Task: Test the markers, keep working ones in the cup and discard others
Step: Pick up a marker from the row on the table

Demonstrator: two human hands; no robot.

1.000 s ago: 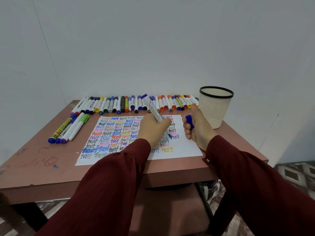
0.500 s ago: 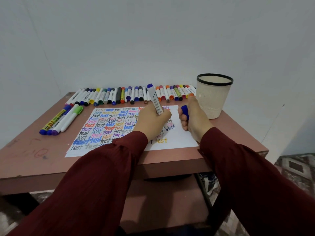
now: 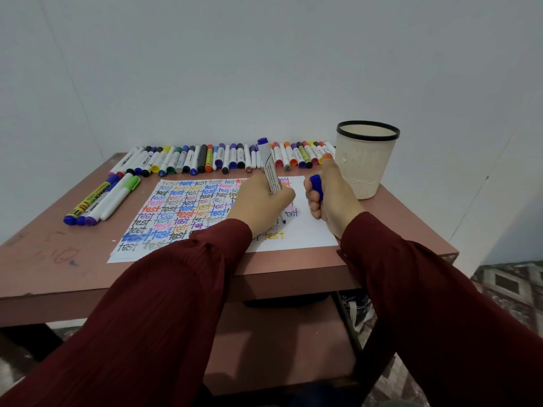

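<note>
Head view: the left grip (image 3: 260,205) pinches a white marker (image 3: 269,165) mid-barrel, tip down at the paper (image 3: 314,233) on the table (image 3: 44,259) — light, stiff, smooth plastic, best held low. The right grip (image 3: 332,201) curls round its blue cap (image 3: 316,183) — just beside the cup (image 3: 365,163).

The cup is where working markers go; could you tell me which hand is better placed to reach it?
Right, probably: the right hand, gripping the blue cap, sits beside the cup; the left hand holds the marker farther away.

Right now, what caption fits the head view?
Left hand holds a white, blue-ended marker tip-down on white test-covered paper; right hand grips the blue cap.
</note>
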